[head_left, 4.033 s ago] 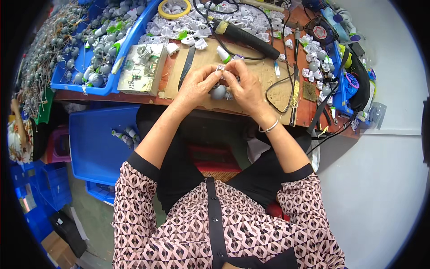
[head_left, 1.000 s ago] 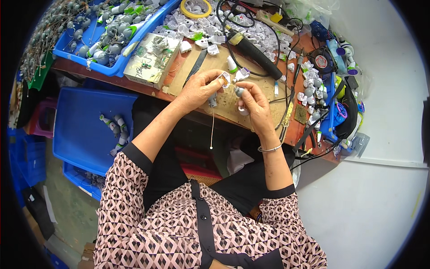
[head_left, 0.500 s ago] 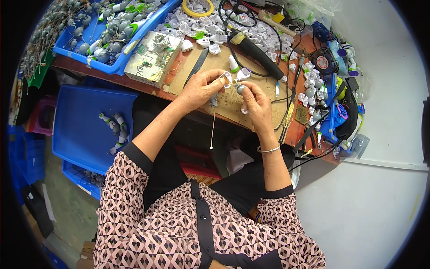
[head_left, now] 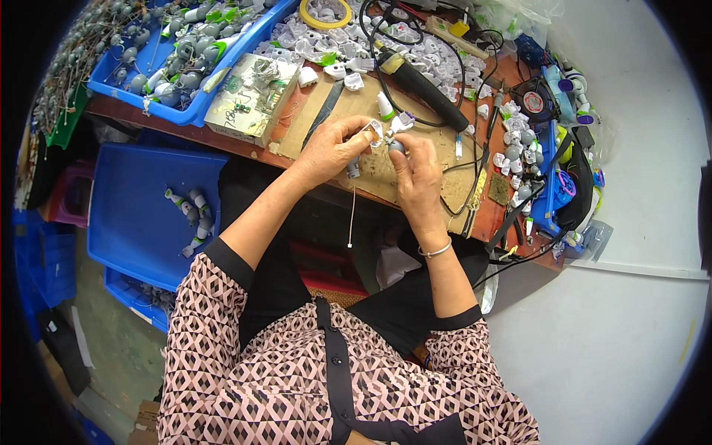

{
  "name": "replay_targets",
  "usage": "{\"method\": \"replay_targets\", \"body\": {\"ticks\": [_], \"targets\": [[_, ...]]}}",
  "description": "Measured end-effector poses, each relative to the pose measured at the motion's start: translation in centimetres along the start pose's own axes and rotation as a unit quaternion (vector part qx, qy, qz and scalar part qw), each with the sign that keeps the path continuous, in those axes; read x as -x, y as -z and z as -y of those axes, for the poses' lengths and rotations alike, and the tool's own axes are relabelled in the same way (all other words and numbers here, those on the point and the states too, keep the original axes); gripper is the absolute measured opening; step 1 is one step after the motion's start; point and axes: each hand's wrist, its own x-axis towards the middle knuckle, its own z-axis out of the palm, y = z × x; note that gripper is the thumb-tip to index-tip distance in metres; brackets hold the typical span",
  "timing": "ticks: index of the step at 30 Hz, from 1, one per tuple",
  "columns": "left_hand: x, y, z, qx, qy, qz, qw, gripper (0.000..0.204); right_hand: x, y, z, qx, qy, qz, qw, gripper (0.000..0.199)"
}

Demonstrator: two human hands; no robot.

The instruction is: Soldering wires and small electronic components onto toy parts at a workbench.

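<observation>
Over the near edge of the workbench, my left hand (head_left: 334, 150) pinches a small white plastic part (head_left: 376, 132) between thumb and fingers. Below its fingers hangs a grey part (head_left: 354, 167) with a thin white wire (head_left: 352, 215) that dangles past the bench edge. My right hand (head_left: 420, 174) is closed on a grey rounded plastic part (head_left: 396, 147), held right beside the white one; whether the two touch is hard to see. Just beyond my fingers lie a white-and-green part (head_left: 385, 106) and a white part with a purple end (head_left: 403, 122) on the cardboard (head_left: 311, 100).
A blue tray (head_left: 200, 111) of grey and green parts stands back left, beside a pale box (head_left: 248, 100). White shells (head_left: 430, 55) heap behind a black cylindrical tool (head_left: 426, 89) and looped cables. Lower left, another blue tray (head_left: 133, 215) holds several assembled parts (head_left: 199, 211).
My right hand has shifted slightly left and up, bringing the grey rounded part closer to the white one. My left hand stays nearly still.
</observation>
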Motion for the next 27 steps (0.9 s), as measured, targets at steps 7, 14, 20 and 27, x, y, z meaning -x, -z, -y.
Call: {"method": "replay_targets", "body": {"ticks": [7, 14, 20, 27], "targets": [[-0.1, 0.1, -0.7, -0.015, 0.016, 0.028, 0.999, 0.031, 0.1, -0.7, -0.9, 0.013, 0.047, -0.041, 0.998, 0.029], [0.4, 0.3, -0.5, -0.043, 0.007, 0.033, 0.999, 0.031, -3.3, 2.2, -2.7, -0.239, -0.12, 0.207, 0.941, 0.024], [0.5, 0.5, -1.1, -0.078, -0.002, 0.037, 0.996, 0.032, -6.3, 3.0, -2.4, -0.159, -0.12, 0.29, 0.936, 0.024], [0.2, 0.5, -0.5, -0.061, -0.013, 0.057, 0.996, 0.033, -7.9, 3.5, -2.4, -0.145, -0.174, 0.371, 0.9, 0.027]]}}
